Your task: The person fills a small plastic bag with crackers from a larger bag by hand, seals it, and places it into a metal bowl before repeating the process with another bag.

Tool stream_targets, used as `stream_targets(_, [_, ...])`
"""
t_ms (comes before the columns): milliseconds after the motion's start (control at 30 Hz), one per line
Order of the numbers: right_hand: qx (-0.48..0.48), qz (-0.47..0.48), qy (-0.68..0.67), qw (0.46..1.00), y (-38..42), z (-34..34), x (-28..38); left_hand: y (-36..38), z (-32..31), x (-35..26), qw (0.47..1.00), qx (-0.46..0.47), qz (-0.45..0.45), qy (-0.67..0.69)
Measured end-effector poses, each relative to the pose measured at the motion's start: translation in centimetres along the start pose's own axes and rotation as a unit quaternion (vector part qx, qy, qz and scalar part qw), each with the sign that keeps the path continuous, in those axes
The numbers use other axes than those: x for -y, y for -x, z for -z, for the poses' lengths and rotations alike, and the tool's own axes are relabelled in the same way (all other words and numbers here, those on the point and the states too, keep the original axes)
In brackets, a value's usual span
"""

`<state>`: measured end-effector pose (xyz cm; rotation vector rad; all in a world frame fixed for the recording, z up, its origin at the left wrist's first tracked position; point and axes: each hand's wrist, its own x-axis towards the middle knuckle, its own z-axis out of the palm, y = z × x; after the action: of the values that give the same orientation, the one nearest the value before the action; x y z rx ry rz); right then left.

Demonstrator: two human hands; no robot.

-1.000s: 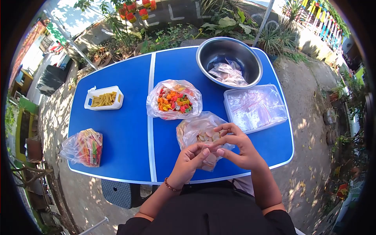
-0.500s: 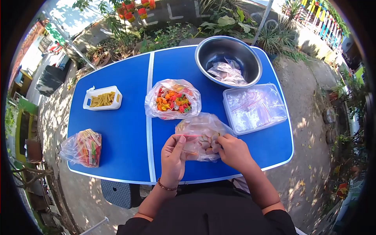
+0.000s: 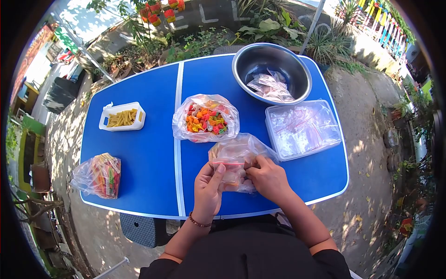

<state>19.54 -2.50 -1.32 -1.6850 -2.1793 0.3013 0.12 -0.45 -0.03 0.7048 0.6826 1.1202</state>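
My left hand [image 3: 210, 186] pinches a small clear zip bag [image 3: 231, 173] with a red seal line, thumb in front. My right hand [image 3: 267, 176] is closed at the right side of that bag, its fingertips partly hidden, and what they hold cannot be made out. Behind and under both hands lies a larger clear plastic bag [image 3: 241, 145] on the table. Round flat pieces show through the plastic, mostly covered by my right hand and the zip bag. Just beyond it sits an open plastic bag of colourful wrapped candies [image 3: 206, 119].
On the blue table [image 3: 144, 162] stand a steel bowl [image 3: 241, 69] with filled packets, a clear box [image 3: 304, 130] of zip bags, and a white container [image 3: 141, 122] of yellowish sticks. A bag of colourful strips [image 3: 104, 174] lies at left. A dark stool [image 3: 139, 230] is below.
My right hand has moved slightly left, from the round pieces to the zip bag's side, covering most of those pieces. The zip bag now hangs more upright and shows more of its front.
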Motion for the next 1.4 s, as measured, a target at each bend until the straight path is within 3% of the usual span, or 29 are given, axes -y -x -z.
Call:
stream_targets(67, [0.004, 0.005, 0.001, 1.000, 0.0, -0.3, -0.3, 0.0, -0.1, 0.0, 1.000, 0.003, 0.004, -0.003])
stream_targets(167, [0.003, -0.045, -0.103, 0.994, -0.2, 1.1, -0.2, 0.1, -0.3, -0.4, 1.000, -0.003, 0.021, -0.015])
stream_targets(200, [-0.002, -0.077, -0.194, 0.978, -0.2, 1.4, -0.5, 0.2, -0.4, -0.5, 0.999, -0.008, 0.026, -0.024])
stream_targets(300, [-0.031, -0.156, -0.450, 0.879, -0.1, 2.1, -0.9, 0.4, -0.7, -0.6, 0.997, -0.011, 0.025, -0.069])
stream_targets(367, [-0.067, -0.183, -0.595, 0.780, -0.1, 3.2, -0.5, 0.6, -1.1, -0.7, 0.994, -0.004, 0.025, -0.105])
stream_targets(400, [-0.107, -0.182, -0.612, 0.762, -0.2, 3.8, -0.1, 0.8, -1.3, -0.8, 0.992, 0.002, 0.027, -0.123])
stream_targets(500, [-0.152, -0.135, -0.622, 0.756, 0.1, 4.8, 0.5, 1.0, -1.4, -0.3, 0.985, 0.026, 0.019, -0.171])
stream_targets(800, [-0.044, -0.022, -0.400, 0.915, 0.3, 6.5, 0.5, 1.1, -1.5, -0.2, 0.985, 0.084, 0.069, -0.138])
stream_targets(1000, [0.009, 0.021, -0.441, 0.897, 0.5, 6.2, -0.1, 0.9, -1.1, 0.3, 0.985, 0.102, 0.119, -0.072])
stream_targets(1100, [0.012, 0.051, -0.395, 0.917, 0.4, 6.5, -0.3, 0.9, -1.3, 0.3, 0.985, 0.100, 0.132, -0.046])
stream_targets(1233, [-0.027, 0.009, -0.439, 0.898, 0.2, 6.9, 0.4, 1.0, -1.6, 0.3, 0.986, 0.084, 0.139, -0.022])
stream_targets(1400, [-0.043, 0.022, -0.412, 0.910, 0.6, 7.1, 0.6, 1.1, -1.0, 1.1, 0.987, 0.118, 0.069, -0.082])
